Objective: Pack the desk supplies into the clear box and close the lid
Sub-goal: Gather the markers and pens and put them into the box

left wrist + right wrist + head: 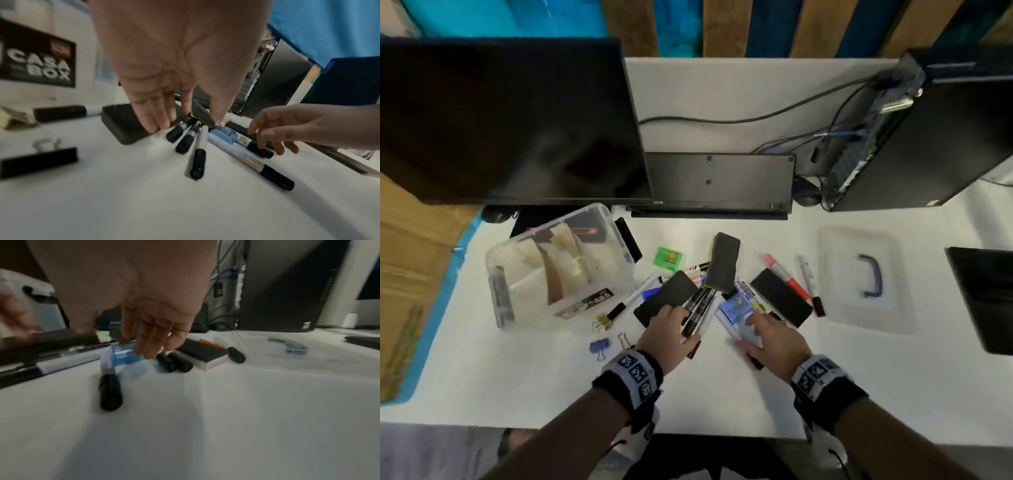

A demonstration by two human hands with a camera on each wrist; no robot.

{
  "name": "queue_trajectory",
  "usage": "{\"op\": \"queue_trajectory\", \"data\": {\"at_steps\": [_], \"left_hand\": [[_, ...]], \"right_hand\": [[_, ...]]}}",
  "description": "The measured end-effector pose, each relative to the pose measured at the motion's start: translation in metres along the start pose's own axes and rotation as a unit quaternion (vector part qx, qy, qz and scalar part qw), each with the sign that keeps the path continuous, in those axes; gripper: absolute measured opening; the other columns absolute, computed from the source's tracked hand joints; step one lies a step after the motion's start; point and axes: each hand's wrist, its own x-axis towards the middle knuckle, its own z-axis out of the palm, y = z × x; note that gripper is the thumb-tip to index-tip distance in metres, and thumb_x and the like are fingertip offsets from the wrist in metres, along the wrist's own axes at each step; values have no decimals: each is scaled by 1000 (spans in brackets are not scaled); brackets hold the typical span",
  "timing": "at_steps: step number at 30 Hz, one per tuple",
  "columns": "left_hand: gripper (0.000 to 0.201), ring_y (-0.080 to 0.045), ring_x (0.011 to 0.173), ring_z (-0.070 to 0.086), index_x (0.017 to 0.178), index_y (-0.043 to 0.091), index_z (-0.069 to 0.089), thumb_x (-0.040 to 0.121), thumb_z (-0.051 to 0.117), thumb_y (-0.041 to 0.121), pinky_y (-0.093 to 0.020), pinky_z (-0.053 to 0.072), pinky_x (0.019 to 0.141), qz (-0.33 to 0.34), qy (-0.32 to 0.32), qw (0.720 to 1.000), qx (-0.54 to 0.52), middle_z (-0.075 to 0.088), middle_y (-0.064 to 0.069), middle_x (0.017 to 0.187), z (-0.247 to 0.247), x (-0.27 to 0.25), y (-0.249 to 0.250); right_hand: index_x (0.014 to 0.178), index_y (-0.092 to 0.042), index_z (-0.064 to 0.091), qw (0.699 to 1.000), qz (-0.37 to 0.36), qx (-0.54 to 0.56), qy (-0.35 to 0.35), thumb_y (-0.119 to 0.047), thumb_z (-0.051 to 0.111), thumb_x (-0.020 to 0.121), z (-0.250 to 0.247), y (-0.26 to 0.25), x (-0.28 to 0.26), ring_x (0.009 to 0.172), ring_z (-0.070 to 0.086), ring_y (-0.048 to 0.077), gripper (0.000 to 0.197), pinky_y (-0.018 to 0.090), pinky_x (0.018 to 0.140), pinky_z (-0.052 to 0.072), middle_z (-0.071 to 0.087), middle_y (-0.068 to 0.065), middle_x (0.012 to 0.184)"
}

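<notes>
left hand [666, 334]: fingers straight and close together, tips down on a cluster of black-capped markers [192, 141] and on the edge of a black eraser [123, 123]; no curl round anything that I can see.
right hand [774, 339]: fingers spread and loosely bent, tips over a blue clear-plastic piece [125, 356] and the markers beside it; contact or just above, cannot tell, wrist view is blurred.
clear box [558, 263]: open, on the white desk [722, 394] left of the pile, in front of the monitor [510, 120]. Holds a marker along its left wall and something pale and crumpled. Black "CASA BOX" label on the near wall.
lid [866, 277]: flat on the desk, well right of the pile, blue handle up, apart from the box.
loose on desk, centre: second black eraser [722, 262] propped on the markers, third black eraser [780, 296] right of the right hand, small green packet [669, 257], blue-capped marker [652, 291].
loose, right of centre: red marker [786, 275], black-capped marker [810, 284], both between the third eraser and the lid.
loose, near the box: gold clip [601, 322], blue clip [599, 346], black binder clip [39, 160].
background: PC tower [928, 137] at right rear, cables on the desk.
</notes>
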Motion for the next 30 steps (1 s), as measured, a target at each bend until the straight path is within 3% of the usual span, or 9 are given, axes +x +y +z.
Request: {"op": "queue_trajectory", "data": {"at_steps": [3,7,13,15,18,20,23,27,30], "left_hand": [[40,-29,102,54,112,12,56,79,66,33,-38,46,89,-13,13,1000,-13,52,-9,113,12,12,7],[41,-29,105,54,111,13,57,77,68,34,-42,49,89,-28,-2,999,16,53,-7,117,24,23,6],[36,-31,103,58,108,12,54,80,61,32,-42,52,83,-49,-32,993,106,55,-9,116,31,38,7],[38,-30,104,59,110,10,52,80,62,32,-41,50,84,-57,-53,989,128,58,-11,115,29,41,9],[37,-29,99,62,106,8,53,81,64,32,-39,52,84,-53,-74,985,144,59,-12,112,28,42,11],[34,-28,100,62,109,9,51,84,61,29,-39,54,86,-43,-79,984,153,59,-11,113,28,41,12],[31,-26,102,61,111,9,53,86,57,28,-38,53,87,-33,-90,980,172,60,-10,113,29,36,10],[29,-25,99,60,105,7,55,87,55,29,-35,52,83,-42,-103,981,159,60,-10,109,28,29,5],[28,-29,98,60,105,5,54,89,52,28,-42,52,86,-36,-94,987,124,61,-14,108,28,23,3]], "right_hand": [[117,-20,49,998,29,-27,-42,-59,52,85,14,-2,11,105,59,26,51,36,82,49,55,2,121],[112,-20,48,996,40,-20,-76,-43,53,89,23,6,16,97,60,27,33,36,81,48,57,5,114],[103,-13,49,998,-2,23,-57,-28,50,90,14,21,-1,93,59,28,20,34,74,44,59,8,106],[97,-12,47,998,-22,51,-29,-25,52,90,7,30,-7,83,56,28,15,37,69,45,57,8,97],[94,-19,41,994,-7,113,6,-18,53,91,-5,41,-4,69,48,16,13,27,62,37,50,-3,86],[108,-16,46,990,12,140,28,-16,54,91,-11,42,5,81,52,17,18,26,72,40,52,0,100],[123,-12,47,989,71,128,32,-18,59,90,-9,38,23,102,55,24,36,35,89,47,51,6,119],[116,-9,48,991,124,56,-11,-31,62,88,-12,28,40,103,57,25,38,35,86,47,53,9,116],[116,-10,49,990,129,-21,-49,-42,58,88,-11,23,47,100,58,22,43,33,85,49,55,7,114]]}}
